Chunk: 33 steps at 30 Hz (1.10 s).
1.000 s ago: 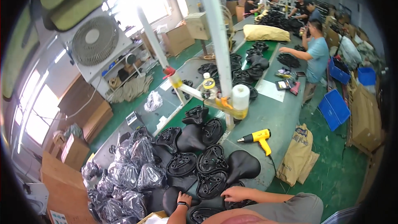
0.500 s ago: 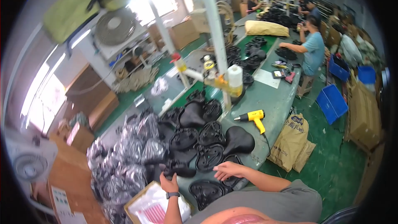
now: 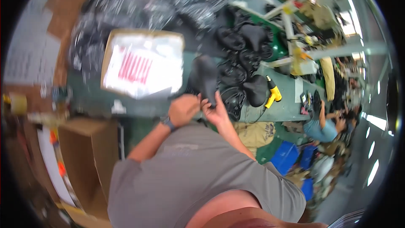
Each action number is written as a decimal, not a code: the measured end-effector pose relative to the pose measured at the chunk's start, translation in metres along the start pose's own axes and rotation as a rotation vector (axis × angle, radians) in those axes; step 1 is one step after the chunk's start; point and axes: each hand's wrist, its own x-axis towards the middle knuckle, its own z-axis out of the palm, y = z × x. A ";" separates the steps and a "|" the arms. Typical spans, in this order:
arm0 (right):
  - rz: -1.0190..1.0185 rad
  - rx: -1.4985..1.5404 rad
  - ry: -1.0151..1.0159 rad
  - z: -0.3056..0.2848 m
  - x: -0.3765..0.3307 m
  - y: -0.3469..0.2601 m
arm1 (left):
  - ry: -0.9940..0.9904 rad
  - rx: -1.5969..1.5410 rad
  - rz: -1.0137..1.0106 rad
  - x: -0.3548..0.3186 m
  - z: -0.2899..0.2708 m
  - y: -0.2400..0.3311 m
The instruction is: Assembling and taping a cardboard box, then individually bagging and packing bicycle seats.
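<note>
A black bicycle saddle [image 3: 205, 76] is lifted at the table's near edge, its narrow nose pointing toward me. My right hand [image 3: 216, 110] grips that nose, thumb along one side and fingers at the other. Close beside it, my left hand [image 3: 184, 110], with a dark band on the wrist, is curled closed near the saddle's edge; what its fingers hold is hidden. More black saddles crowd together to the right, some showing their hollow undersides [image 3: 233, 74], and one lies top up [image 3: 255, 90].
To the left stands an open carton [image 3: 108, 65] of white plastic packaging with red print. Saddles in clear plastic [image 3: 139, 4] pile up behind it. A yellow heat gun [image 3: 273, 91] lies at right. An open cardboard box [image 3: 86, 131] stands lower left; blue crates [image 3: 284, 157] and a co-worker [image 3: 321, 128] are right.
My view has turned left and down toward the carton. My right hand has come over to the saddle and taken its nose. Both hands are now close together, the saddle raised between them.
</note>
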 end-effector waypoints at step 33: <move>-0.720 -1.038 0.250 0.009 0.016 0.154 | -0.133 -0.080 -0.866 0.003 -0.063 -0.215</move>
